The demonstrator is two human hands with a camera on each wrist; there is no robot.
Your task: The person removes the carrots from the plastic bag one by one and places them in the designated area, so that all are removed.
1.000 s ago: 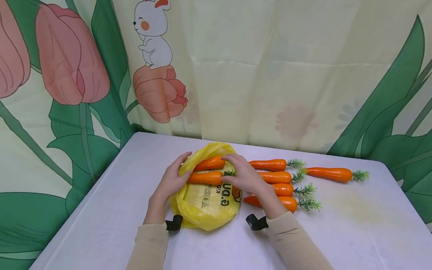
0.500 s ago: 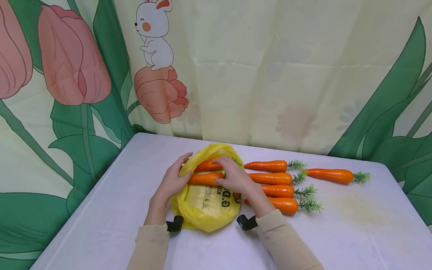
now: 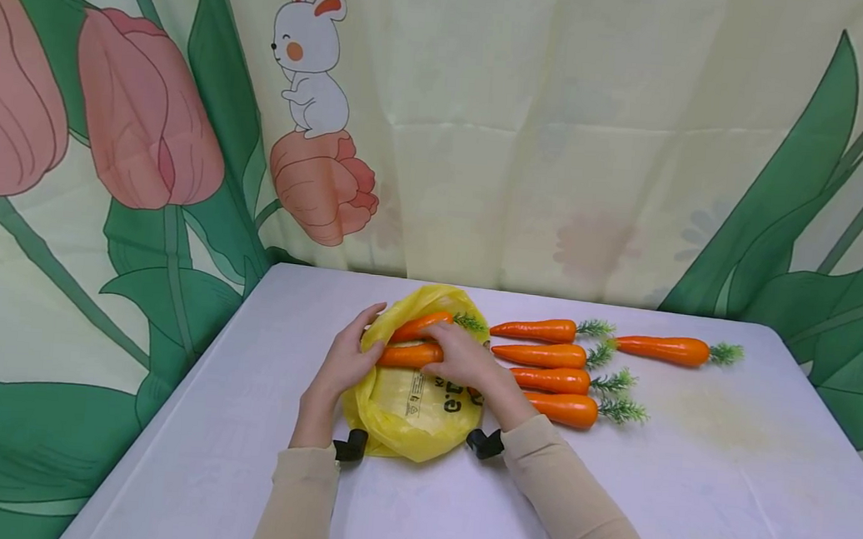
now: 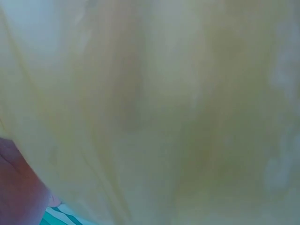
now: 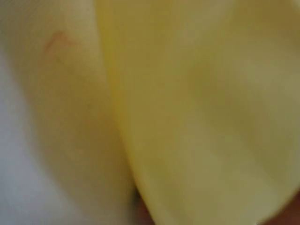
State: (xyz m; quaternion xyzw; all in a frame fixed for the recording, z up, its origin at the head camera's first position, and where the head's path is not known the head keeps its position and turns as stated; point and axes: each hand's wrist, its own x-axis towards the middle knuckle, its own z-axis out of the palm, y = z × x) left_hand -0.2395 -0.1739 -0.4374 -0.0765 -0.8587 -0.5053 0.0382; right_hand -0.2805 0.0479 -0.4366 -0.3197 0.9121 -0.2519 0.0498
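A yellow plastic bag (image 3: 412, 439) with dark print lies on the table, its mouth spread toward the right. My left hand (image 3: 342, 363) pinches the left side of its rim, thumb inside and fingers behind the film. Inside the mouth, my right hand (image 3: 470, 364) grips an orange toy carrot (image 3: 409, 355) by its thick end, tip pointing left; its leafy top is hidden under the hand. A second carrot (image 3: 420, 325) with green leaves lies just behind it in the bag. Blurred yellow film (image 4: 154, 117) fills most of the left wrist view, and similar film (image 5: 201, 108) covers much of the right wrist view.
Several carrots (image 3: 549, 355) lie in a loose column right of the bag, leaves to the right. One more carrot (image 3: 666, 349) lies farther right. A white cloth covers the table (image 3: 687, 488); a printed curtain (image 3: 486, 140) hangs behind its back edge.
My right hand has moved left, deeper over the bag's mouth, with the carrot. The rear carrot's green top now shows beyond the fingers. My left hand has stayed at the rim.
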